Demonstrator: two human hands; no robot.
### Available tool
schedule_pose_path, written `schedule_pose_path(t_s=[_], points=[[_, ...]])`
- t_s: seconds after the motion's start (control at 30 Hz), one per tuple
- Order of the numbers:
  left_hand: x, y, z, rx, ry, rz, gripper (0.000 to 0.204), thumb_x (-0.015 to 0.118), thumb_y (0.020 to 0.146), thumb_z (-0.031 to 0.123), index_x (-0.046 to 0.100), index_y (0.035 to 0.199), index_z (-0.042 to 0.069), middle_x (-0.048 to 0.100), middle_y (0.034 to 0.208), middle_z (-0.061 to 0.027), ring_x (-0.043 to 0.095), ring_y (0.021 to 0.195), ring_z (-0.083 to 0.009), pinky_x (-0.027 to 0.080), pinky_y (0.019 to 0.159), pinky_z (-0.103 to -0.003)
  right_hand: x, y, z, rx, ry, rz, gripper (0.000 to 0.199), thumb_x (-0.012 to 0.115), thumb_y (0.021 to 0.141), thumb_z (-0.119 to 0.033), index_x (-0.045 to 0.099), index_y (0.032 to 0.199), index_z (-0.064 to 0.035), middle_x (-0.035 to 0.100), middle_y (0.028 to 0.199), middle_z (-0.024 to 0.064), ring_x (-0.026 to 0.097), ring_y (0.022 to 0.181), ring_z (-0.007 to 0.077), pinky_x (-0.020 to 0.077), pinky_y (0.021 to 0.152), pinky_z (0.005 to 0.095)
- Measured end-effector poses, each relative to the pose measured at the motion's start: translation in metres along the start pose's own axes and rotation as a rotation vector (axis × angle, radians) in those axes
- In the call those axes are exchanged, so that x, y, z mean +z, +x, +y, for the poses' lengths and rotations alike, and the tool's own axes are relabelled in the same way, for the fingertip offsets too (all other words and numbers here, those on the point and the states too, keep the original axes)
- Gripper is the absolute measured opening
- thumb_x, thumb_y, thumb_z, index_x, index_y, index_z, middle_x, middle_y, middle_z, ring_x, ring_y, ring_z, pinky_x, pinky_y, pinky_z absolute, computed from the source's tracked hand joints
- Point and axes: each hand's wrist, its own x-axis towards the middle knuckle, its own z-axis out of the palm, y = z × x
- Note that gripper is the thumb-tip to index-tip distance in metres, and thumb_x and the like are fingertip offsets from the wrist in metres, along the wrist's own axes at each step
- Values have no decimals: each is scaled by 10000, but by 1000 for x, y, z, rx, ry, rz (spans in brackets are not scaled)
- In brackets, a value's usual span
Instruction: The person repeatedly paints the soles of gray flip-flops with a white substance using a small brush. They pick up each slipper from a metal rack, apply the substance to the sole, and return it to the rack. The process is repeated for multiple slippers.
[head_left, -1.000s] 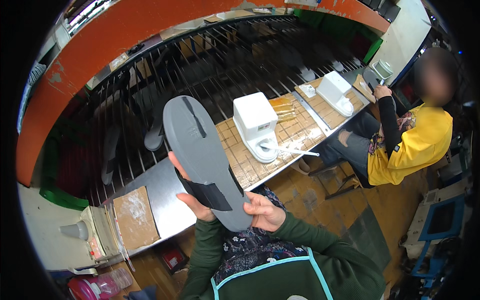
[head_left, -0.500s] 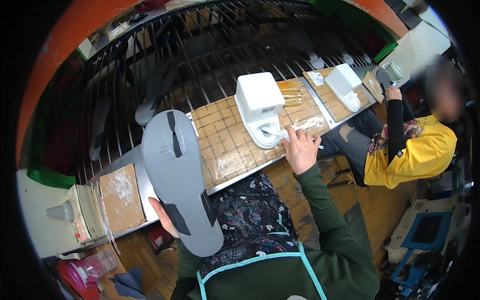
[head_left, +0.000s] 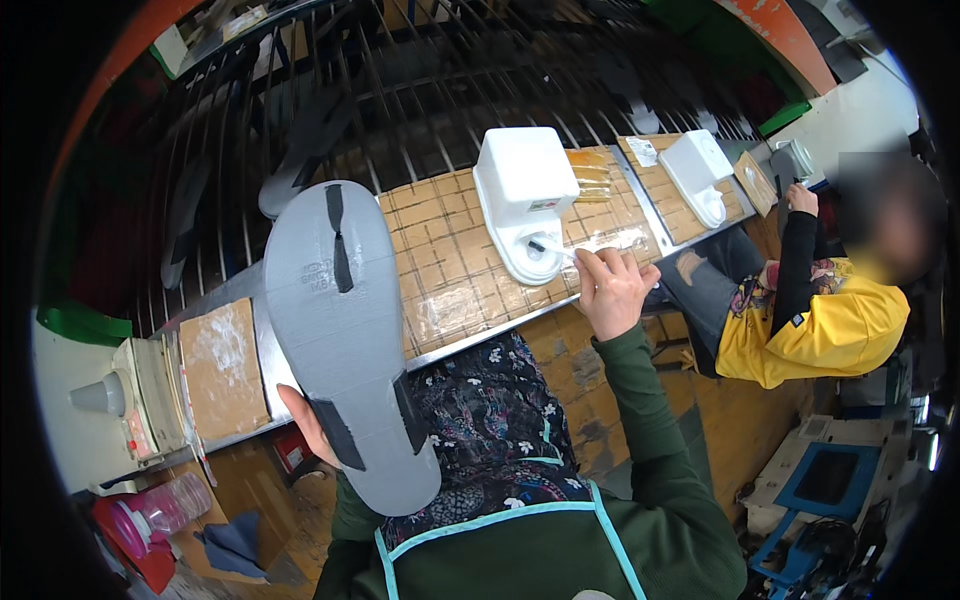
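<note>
My left hand (head_left: 308, 425) grips a large grey shoe sole (head_left: 330, 270) from its left edge and underneath; most of the fingers are hidden behind it. Dark strips lie along the sole's upper middle and both sides of its lower part. My right hand (head_left: 618, 290) pinches the pale handle of a small brush (head_left: 564, 252). The dark tip of that brush is at the round mouth of a white dispenser pot (head_left: 525, 170), which stands on the cardboard-covered bench (head_left: 440, 290).
Behind the bench runs a rack of metal rods (head_left: 400, 110) with more soles on it. At right, a co-worker in yellow (head_left: 840, 320) sits by a second white pot (head_left: 695, 165). A cardboard piece (head_left: 225, 365) and a pink-lidded bottle (head_left: 170, 510) are on the left.
The brush's dark tip now shows at the pot's mouth, where before it was not visible. My right hand has shifted slightly. The whole view has turned a little, and the sole appears farther left.
</note>
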Motion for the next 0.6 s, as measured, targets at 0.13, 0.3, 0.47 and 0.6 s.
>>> schedule_pose_path(t_s=[0.13,0.3,0.47,0.6], points=[[0,1,-7,8,-90,-57,760,318,983,615,275,1503,62,374,1496,-168,452,1310,-328,368,1098,-469,7,2,0,-49,-38,17,167,719,781,-142,702,936,-200,593,791,-44,526,750,165,278,769,409],[0,3,-12,21,-74,-78,761,301,988,611,255,1513,63,358,1507,-178,439,1327,-340,361,1103,-484,0,6,6,-58,-12,-96,99,698,799,-145,726,886,-182,614,763,-20,549,726,188,287,780,428],[0,4,-18,22,-101,-38,757,300,990,607,268,1507,55,382,1492,-182,450,1316,-345,382,1086,-480,-4,7,29,238,393,-323,112,666,869,-168,721,818,-86,645,719,52,581,634,190,367,702,373],[-1,4,-22,11,-55,-25,741,298,994,597,299,1491,48,418,1466,-178,481,1288,-339,402,1071,-469,7,-2,45,515,903,-509,218,609,941,-207,692,877,-16,604,661,42,520,597,68,378,537,224]])
